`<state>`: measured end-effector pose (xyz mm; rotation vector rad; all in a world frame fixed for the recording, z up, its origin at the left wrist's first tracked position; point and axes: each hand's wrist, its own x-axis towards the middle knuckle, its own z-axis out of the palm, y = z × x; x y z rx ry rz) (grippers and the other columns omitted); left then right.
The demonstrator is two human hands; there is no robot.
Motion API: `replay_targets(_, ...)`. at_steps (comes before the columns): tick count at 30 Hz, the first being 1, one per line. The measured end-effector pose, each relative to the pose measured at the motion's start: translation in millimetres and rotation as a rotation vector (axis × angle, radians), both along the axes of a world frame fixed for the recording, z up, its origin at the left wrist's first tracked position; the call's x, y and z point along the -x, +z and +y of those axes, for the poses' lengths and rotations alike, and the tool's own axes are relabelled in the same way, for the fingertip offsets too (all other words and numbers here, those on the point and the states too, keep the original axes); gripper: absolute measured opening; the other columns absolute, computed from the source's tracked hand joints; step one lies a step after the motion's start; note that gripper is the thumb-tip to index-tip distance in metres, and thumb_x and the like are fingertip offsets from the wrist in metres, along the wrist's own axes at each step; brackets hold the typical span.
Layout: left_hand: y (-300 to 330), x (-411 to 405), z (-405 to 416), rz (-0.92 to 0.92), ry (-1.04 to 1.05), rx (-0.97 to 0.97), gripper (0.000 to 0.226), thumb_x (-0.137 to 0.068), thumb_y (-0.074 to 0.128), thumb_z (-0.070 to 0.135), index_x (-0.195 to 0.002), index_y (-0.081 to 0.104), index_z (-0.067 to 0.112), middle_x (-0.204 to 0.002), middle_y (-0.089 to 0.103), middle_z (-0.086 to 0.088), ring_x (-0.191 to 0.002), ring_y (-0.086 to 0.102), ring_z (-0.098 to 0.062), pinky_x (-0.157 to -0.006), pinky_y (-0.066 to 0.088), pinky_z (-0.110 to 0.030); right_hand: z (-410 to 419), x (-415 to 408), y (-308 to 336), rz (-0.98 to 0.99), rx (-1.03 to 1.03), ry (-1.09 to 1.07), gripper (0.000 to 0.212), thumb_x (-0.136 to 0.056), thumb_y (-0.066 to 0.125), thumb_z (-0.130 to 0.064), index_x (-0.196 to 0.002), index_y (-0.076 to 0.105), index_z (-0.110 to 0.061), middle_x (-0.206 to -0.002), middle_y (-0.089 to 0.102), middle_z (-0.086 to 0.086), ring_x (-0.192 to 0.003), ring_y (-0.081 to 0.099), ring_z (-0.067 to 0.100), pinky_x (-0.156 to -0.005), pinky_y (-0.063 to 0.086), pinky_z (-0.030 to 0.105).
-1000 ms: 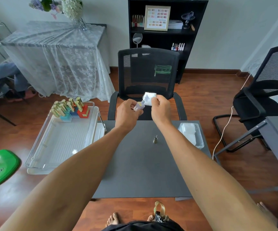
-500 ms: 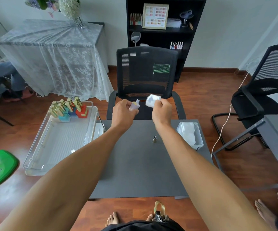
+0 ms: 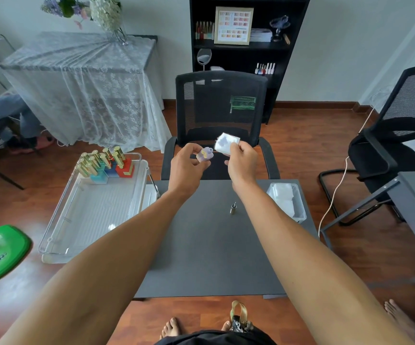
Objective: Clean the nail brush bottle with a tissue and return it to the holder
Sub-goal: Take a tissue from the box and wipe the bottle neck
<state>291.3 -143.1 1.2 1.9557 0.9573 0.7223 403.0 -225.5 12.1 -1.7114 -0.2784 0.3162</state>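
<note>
My left hand holds a small lilac nail brush bottle with no cap, its neck pointing toward the right. My right hand pinches a white tissue that has a purple stain, held a little apart from the bottle's neck. Both hands are raised above the far edge of the dark grey table. A small metal cap with its brush stands alone on the table. On the left, a clear tray carries the holder with several gold-capped bottles at its far end.
A clear box of white tissues sits at the table's right far corner. A black mesh chair stands just beyond the table, another chair to the right. A green object lies on the floor at left.
The tissue has come off the bottle's neck and my hands have drawn slightly apart. The bottle has been turned, showing its side, and the stained face of the tissue now shows.
</note>
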Motion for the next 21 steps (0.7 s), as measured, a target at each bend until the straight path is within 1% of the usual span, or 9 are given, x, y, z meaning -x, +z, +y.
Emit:
replay_targets(2,2,0,0,0.005,0.005,0.001,0.026,-0.091,0.083,0.017,-0.11,0.066,0.021,-0.097,0.07,0.004,-0.069,0.064,0.002,-0.054,0.04,0.0,1,2,1,-0.024,-0.029,0.013,0.028,-0.098,0.047,-0.011,-0.087,0.059,0.012,-0.092,0.065,0.03,-0.074,0.05,0.021,-0.073,0.058,0.059)
replay_targets(4,1,-1,0,0.01,0.008,0.001,0.024,-0.091,0.083,0.019,-0.11,0.067,0.02,-0.096,0.07,0.004,-0.069,0.062,0.0,-0.054,0.041,-0.001,2,5,1,-0.052,-0.044,0.04,0.028,-0.099,0.048,-0.012,-0.084,0.057,0.011,-0.077,0.056,0.02,-0.071,0.046,0.019,-0.066,0.055,0.054)
replay_targets(7,0,-1,-1,0.015,0.022,0.004,0.02,-0.091,0.083,0.025,-0.105,0.068,0.021,-0.096,0.07,0.006,-0.073,0.064,-0.003,-0.06,0.042,-0.009,5,11,0,-0.059,-0.05,0.098,0.03,-0.098,0.05,-0.01,-0.069,0.047,-0.002,-0.065,0.045,0.003,-0.063,0.04,0.013,-0.057,0.039,0.037)
replay_targets(9,-2,-2,-1,0.006,0.038,0.019,0.019,-0.089,0.084,0.026,-0.097,0.069,0.018,-0.093,0.07,0.005,-0.077,0.065,-0.009,-0.064,0.047,-0.017,6,14,-3,-0.07,-0.026,0.103,0.032,-0.098,0.051,-0.008,-0.066,0.048,-0.005,-0.061,0.044,-0.003,-0.057,0.038,0.007,-0.054,0.033,0.026)
replay_targets(12,-6,-3,-1,0.009,0.074,0.047,0.02,-0.087,0.085,0.022,-0.09,0.067,0.013,-0.089,0.07,0.001,-0.079,0.066,-0.016,-0.065,0.052,-0.026,8,17,-10,-0.028,-0.013,0.088,0.037,-0.096,0.052,-0.006,-0.059,0.044,-0.009,-0.055,0.041,-0.007,-0.055,0.034,0.009,-0.054,0.03,0.029)
replay_targets(15,-10,-2,-2,0.036,0.114,0.051,0.022,-0.089,0.083,0.023,-0.085,0.064,0.012,-0.086,0.069,-0.001,-0.076,0.063,-0.016,-0.061,0.048,-0.026,7,17,-15,0.032,-0.006,0.066,0.047,-0.093,0.052,-0.006,-0.052,0.036,-0.021,-0.043,0.035,-0.015,-0.049,0.03,0.006,-0.051,0.026,0.027)
replay_targets(18,-10,-1,-1,0.038,0.137,0.064,0.021,-0.091,0.081,0.027,-0.085,0.064,0.016,-0.083,0.066,0.006,-0.071,0.06,-0.011,-0.059,0.043,-0.022,4,14,-16,0.069,-0.033,-0.013,0.044,-0.092,0.049,-0.007,-0.055,0.03,-0.021,-0.042,0.029,-0.014,-0.052,0.026,0.01,-0.052,0.024,0.03)
replay_targets(20,-10,-1,-1,0.044,0.126,0.082,0.018,-0.09,0.082,0.026,-0.092,0.066,0.017,-0.083,0.064,0.01,-0.072,0.06,-0.009,-0.059,0.042,-0.019,3,11,-15,0.083,-0.036,-0.067,0.039,-0.094,0.047,-0.009,-0.058,0.035,-0.016,-0.047,0.032,-0.014,-0.054,0.028,0.011,-0.053,0.026,0.029)
replay_targets(21,-9,-1,-1,0.048,0.118,0.092,0.019,-0.089,0.082,0.026,-0.095,0.067,0.017,-0.083,0.063,0.012,-0.072,0.06,-0.008,-0.059,0.041,-0.018,2,10,-15,0.087,-0.04,-0.084,0.036,-0.096,0.047,-0.011,-0.061,0.041,-0.011,-0.053,0.037,-0.013,-0.056,0.031,0.011,-0.054,0.029,0.028)
